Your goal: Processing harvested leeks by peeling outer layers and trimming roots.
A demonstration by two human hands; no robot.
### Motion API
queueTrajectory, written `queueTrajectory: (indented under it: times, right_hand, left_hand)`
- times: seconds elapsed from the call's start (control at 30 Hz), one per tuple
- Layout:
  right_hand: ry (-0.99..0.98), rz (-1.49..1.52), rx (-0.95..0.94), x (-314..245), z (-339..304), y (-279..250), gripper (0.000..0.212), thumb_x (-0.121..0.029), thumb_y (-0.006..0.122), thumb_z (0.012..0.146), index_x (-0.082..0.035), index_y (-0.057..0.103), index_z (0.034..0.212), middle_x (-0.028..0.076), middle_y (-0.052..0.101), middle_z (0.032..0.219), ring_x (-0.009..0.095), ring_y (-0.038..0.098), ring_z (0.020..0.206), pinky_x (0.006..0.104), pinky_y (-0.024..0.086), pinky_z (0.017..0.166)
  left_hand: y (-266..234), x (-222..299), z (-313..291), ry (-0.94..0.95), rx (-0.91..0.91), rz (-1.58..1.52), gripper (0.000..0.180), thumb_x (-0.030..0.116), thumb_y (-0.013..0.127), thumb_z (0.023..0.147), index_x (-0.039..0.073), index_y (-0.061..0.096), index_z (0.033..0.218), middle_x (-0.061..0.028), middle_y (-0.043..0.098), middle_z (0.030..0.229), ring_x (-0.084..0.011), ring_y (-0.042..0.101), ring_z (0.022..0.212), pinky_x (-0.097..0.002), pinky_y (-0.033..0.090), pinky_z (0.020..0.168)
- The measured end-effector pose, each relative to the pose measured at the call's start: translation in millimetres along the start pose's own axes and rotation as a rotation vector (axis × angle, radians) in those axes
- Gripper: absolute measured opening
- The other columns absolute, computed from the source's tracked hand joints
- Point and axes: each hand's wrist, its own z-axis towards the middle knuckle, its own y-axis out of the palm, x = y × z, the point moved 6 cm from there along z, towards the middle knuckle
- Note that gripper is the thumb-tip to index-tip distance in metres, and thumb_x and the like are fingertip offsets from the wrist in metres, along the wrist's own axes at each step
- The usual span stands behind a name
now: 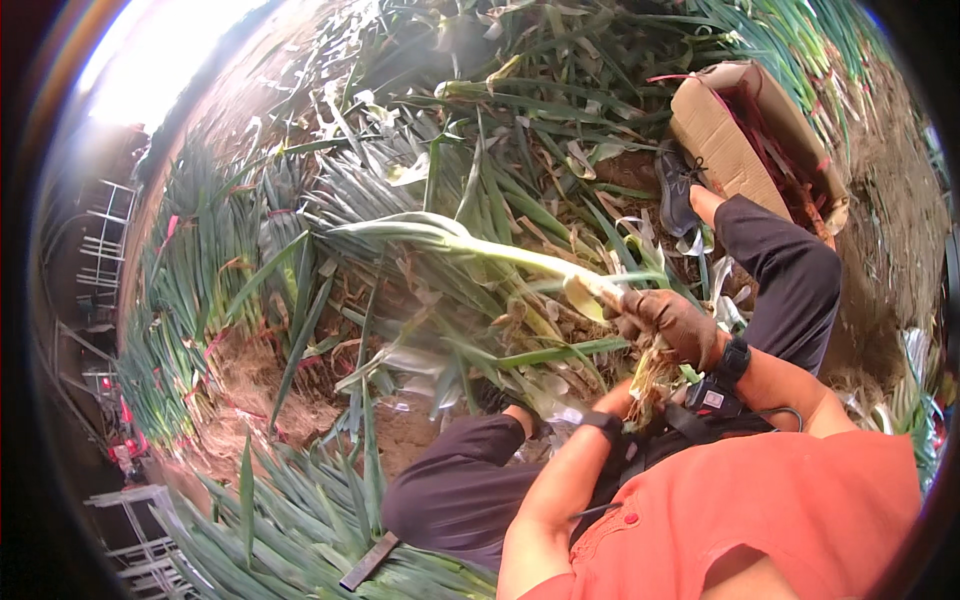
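A long green onion (520,257) with a pale stalk lies across the middle of the view, its green leaves toward the left. My right hand (672,322), in a brown glove, is closed around the stalk's lower end. A loose strip of pale outer leaf (583,298) hangs off the stalk close to the fingers. Just below the right hand is a tuft of yellowish, dry leaves or roots (652,385). My left hand (628,398) is up against this tuft, which covers most of it; its fingers are hidden.
A cardboard box (728,145) with reddish strips inside stands at the upper right, beside my shoe (678,190). Heaps of green onions (210,270) cover the ground left and ahead. More onions (300,520) lie by my left leg, with a flat metal strip (368,562) on them.
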Motion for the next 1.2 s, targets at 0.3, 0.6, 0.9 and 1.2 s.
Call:
queueTrajectory:
  times: [0.3,0.6,0.9,1.2]
  right_hand:
    - [0.128,0.196,0.059,33,-5,-17,0.039,-0.037,0.046,0.091,-0.002,0.061,0.100,0.001,0.057,0.075,0.009,0.052,0.066,0.0238,0.043,0.061]
    - [0.297,0.564,-0.081,41,-17,33,0.035,-0.030,0.038,0.095,0.000,0.054,0.104,0.000,0.055,0.070,0.009,0.052,0.060,0.0246,0.045,0.055]
    - [0.340,0.735,-0.080,37,-14,31,0.037,-0.032,0.041,0.093,0.001,0.051,0.107,0.002,0.056,0.070,0.012,0.055,0.059,0.0270,0.047,0.055]
    - [0.346,0.691,-0.066,33,-19,41,0.035,-0.030,0.040,0.094,0.002,0.053,0.104,0.001,0.056,0.069,0.007,0.049,0.051,0.0212,0.042,0.049]
  left_hand:
    - [-131,119,-25,0.327,0.907,-0.548,0.046,0.046,0.047,0.088,0.006,0.052,0.109,-0.0059,0.059,0.092,-0.0158,0.054,0.079,-0.0292,0.043,0.067]
    - [-164,147,-4,0.596,0.983,-0.687,0.052,0.053,0.037,0.089,0.004,0.055,0.093,-0.0074,0.057,0.076,-0.0200,0.053,0.069,-0.0311,0.045,0.065]
    - [-152,116,4,0.340,1.047,-0.739,0.028,0.034,0.049,0.088,0.006,0.055,0.089,-0.0039,0.055,0.080,-0.0165,0.052,0.071,-0.0296,0.043,0.062]
    - [-157,138,-6,0.541,0.721,-1.049,0.017,0.026,0.057,0.085,0.010,0.057,0.089,-0.0014,0.058,0.080,-0.0154,0.054,0.073,-0.0323,0.044,0.067]
